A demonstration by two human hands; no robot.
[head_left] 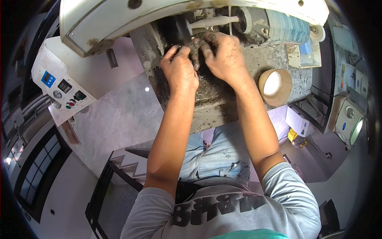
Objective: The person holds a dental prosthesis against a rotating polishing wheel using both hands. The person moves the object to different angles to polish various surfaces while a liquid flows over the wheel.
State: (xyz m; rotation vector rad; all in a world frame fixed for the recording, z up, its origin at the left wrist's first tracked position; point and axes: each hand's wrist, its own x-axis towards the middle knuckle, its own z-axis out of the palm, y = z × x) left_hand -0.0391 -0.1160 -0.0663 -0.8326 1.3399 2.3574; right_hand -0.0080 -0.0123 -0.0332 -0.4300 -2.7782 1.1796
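My left hand (178, 71) and my right hand (227, 55) meet at a dark, wet spinning wheel (184, 30). The fingers of both are bent and pinched together, smeared with dark mud. Whatever sits between the fingertips is small and hidden by the fingers and the grime. From the wheel a pale shaft (215, 21) runs right to a motor (284, 27) partly wrapped in blue plastic. Below my hands lies a muddy, wet worktop (215, 104).
A round tan bowl (263, 88) with pale contents stands right of my right forearm. A white hood (119, 20) arches over the wheel. On the left is a control panel (65, 91) with buttons. A small white box (306, 57) sits behind the bowl.
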